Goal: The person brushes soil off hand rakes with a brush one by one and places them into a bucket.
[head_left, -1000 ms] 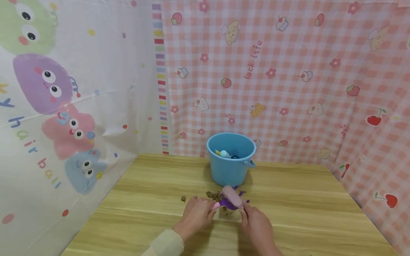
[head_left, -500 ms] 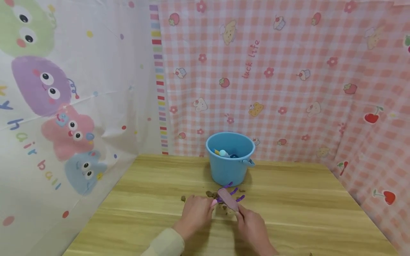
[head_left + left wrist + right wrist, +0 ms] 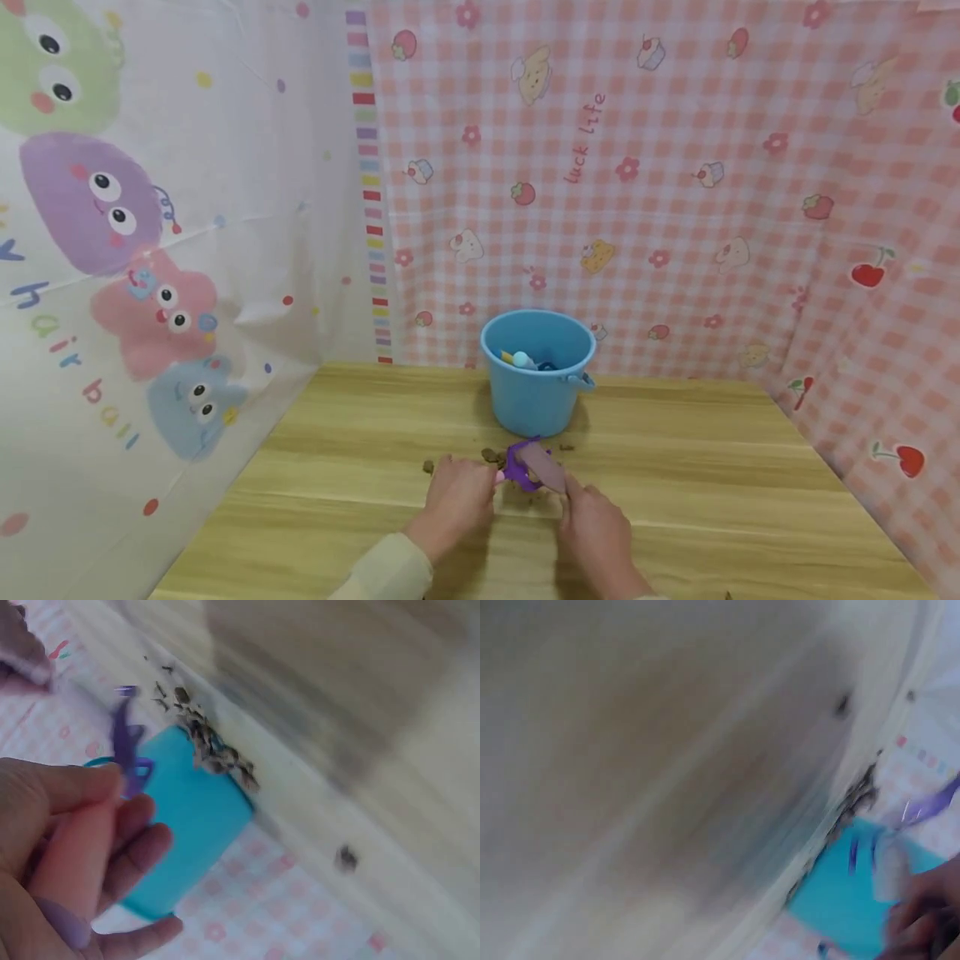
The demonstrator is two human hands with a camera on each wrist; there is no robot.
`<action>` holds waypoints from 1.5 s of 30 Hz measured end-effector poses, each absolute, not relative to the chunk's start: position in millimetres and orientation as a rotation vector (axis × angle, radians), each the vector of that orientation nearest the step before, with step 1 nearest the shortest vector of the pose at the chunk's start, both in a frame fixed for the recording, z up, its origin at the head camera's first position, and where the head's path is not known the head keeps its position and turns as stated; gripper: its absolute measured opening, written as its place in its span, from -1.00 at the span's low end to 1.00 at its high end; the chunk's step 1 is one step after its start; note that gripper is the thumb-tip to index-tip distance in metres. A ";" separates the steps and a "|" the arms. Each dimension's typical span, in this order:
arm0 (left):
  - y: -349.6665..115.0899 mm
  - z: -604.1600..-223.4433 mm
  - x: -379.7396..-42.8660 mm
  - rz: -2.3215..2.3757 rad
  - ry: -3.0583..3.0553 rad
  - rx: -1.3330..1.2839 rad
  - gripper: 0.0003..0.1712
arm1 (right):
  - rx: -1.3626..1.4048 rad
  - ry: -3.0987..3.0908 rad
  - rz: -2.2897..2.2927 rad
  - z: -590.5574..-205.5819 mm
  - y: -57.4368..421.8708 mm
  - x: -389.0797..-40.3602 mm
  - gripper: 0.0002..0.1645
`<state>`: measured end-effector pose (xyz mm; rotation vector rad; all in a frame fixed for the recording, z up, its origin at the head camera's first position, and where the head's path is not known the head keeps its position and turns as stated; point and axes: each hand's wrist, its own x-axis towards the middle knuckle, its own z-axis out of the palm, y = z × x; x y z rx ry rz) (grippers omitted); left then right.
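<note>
My left hand (image 3: 459, 500) grips the pink handle (image 3: 75, 855) of a small purple hand rake (image 3: 517, 475), with fingers wrapped round it in the left wrist view. Its tines are raised above the table. In my right hand (image 3: 597, 533) is a pale pink brush (image 3: 542, 467) with a flat oval head. The brush head lies against or just over the rake's tines; contact is hard to tell. Brown crumbly clumps (image 3: 214, 750) lie on the table below and behind the rake. Motion blurs the right hand and both tools in the right wrist view.
A light blue bucket (image 3: 532, 404) stands just behind the tools, with several items (image 3: 520, 360) inside and its handle hanging at the right. A stray brown clump (image 3: 428, 467) lies to the left on the wood-grain table (image 3: 697, 492). Printed cloths hang behind and at the sides.
The rake has turned in my left hand, its tines swinging from pointing right to a steeper angle. The brush shifted left, then slightly back right, and its textured face has turned out of sight.
</note>
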<state>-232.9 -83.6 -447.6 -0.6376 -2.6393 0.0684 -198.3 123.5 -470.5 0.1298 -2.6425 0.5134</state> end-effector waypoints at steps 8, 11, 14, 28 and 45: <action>-88.1 -432.5 -223.1 0.243 -2.656 -0.549 -0.86 | 0.056 -2.588 0.471 -461.9 138.5 -197.3 -0.67; -91.5 -421.4 -222.5 0.004 -2.662 -0.570 -0.81 | 0.004 -2.575 0.598 -453.4 141.9 -197.9 -0.71; -99.6 -403.1 -223.4 -0.339 -2.704 -0.593 -0.75 | -0.121 -2.528 0.688 -445.8 155.6 -198.8 -0.71; -81.1 -289.7 -319.6 -0.405 -2.863 -0.445 -0.52 | -0.266 -2.617 0.825 -446.4 203.5 -201.9 -0.54; -15.7 -316.9 -412.1 -0.201 -3.015 -0.220 -0.76 | -0.208 -2.736 0.776 -461.9 199.4 -205.7 -0.59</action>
